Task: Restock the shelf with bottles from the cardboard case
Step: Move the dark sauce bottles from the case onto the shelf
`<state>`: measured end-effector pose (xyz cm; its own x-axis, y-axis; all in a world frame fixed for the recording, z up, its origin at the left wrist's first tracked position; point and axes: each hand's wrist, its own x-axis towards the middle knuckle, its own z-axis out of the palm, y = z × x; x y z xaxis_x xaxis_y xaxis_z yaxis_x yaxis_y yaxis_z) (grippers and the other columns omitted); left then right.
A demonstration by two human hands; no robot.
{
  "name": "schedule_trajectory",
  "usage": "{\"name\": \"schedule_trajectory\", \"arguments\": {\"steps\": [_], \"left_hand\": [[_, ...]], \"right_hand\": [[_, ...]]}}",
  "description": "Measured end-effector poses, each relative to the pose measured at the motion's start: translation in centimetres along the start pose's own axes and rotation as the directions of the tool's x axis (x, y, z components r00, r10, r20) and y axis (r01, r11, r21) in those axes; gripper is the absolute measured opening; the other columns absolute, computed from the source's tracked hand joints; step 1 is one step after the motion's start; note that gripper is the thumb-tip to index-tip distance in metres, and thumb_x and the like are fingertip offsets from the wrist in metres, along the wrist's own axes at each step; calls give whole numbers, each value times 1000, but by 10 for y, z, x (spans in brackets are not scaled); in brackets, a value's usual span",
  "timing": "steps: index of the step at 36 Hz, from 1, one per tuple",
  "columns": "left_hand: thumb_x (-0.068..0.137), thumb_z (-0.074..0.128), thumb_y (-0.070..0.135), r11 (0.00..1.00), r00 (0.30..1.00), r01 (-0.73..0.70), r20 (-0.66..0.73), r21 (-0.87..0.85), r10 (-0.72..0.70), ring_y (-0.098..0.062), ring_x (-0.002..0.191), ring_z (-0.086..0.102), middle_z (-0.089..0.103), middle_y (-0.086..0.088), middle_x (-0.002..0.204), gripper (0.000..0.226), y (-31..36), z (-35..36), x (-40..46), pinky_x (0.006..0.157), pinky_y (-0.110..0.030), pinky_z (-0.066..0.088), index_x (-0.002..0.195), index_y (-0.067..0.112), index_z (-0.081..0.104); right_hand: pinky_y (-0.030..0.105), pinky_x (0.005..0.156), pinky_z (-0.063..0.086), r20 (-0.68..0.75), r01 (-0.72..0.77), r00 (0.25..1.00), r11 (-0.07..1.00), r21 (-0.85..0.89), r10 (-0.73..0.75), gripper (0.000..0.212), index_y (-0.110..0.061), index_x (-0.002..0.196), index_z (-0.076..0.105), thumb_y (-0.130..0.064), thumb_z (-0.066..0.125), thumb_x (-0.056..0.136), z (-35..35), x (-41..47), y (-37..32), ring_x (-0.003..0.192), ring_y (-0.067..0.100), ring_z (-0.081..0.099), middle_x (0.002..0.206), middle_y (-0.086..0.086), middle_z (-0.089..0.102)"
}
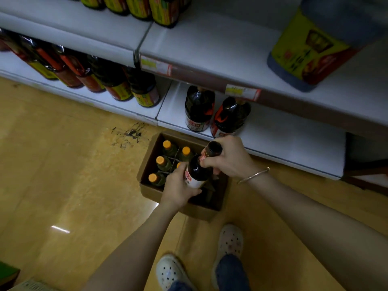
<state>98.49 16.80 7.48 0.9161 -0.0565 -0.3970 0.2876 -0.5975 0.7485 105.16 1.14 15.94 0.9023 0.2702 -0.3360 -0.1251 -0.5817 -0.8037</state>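
An open cardboard case [147, 162] stands on the floor in front of the bottom shelf [279, 139]. Several orange-capped bottles [160, 162] stand in its left half between dividers. Above the case, my left hand [177, 187] grips a dark bottle [197, 172] with a white label around its body. My right hand [228, 157] grips a second dark bottle [213, 150] at its upper part, just behind the first. Two large dark bottles [199, 108] stand on the bottom shelf right behind the case.
A row of dark bottles [117, 82] fills the bottom shelf to the left. The upper shelf [210, 47] bears a big yellow-labelled jug [310, 51] at right and more bottles at top left. My two white clogs [230, 238] stand on the yellow floor near the case.
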Motion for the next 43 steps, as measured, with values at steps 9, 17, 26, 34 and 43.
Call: {"name": "schedule_trajectory", "arguments": {"steps": [9, 17, 26, 34, 43], "left_hand": [[57, 89, 26, 1000, 996, 16, -86, 26, -14, -15, 99, 60, 65, 1, 107, 75, 70, -56, -29, 79, -31, 55, 122, 18, 52], [55, 90, 25, 995, 988, -56, -149, -85, 43, 5, 78, 60, 63, 16, 85, 55, 147, -138, -59, 61, -9, 47, 99, 26, 57], [55, 89, 31, 963, 938, -252, -271, -96, 218, 6, 76, 64, 70, 13, 82, 48, 249, -236, -106, 64, -16, 52, 96, 25, 65], [53, 86, 49, 894, 848, -447, -334, -33, 411, 10, 80, 62, 70, 17, 85, 53, 352, -304, -149, 62, -12, 50, 99, 32, 65], [62, 85, 36, 736, 746, -661, -238, -147, 622, 3, 90, 67, 73, 14, 95, 46, 465, -358, -186, 70, -14, 53, 105, 31, 67]], "right_hand": [[9, 54, 42, -14, 43, 999, 991, 124, -42, 16, -15, 71, 62, -17, 78, 70, -45, -10, -64, 55, -6, 57, 59, -11, 61], [29, 85, 51, 20, 106, 994, 975, 193, -111, 48, -31, 105, 62, -31, 85, 63, -74, -31, -154, 99, 9, 62, 105, -9, 67], [7, 78, 44, -42, 258, 966, 935, 244, -256, 67, -42, 121, 46, -27, 83, 68, -116, -75, -275, 102, -11, 55, 111, -23, 60], [28, 88, 54, -135, 408, 913, 880, 243, -385, 63, -42, 119, 50, -24, 83, 69, -194, -118, -382, 103, -2, 61, 113, -17, 64], [14, 82, 49, -243, 530, 832, 843, 85, -499, 71, -35, 133, 43, -24, 80, 72, -288, -186, -471, 105, -5, 58, 117, -19, 60]]}}
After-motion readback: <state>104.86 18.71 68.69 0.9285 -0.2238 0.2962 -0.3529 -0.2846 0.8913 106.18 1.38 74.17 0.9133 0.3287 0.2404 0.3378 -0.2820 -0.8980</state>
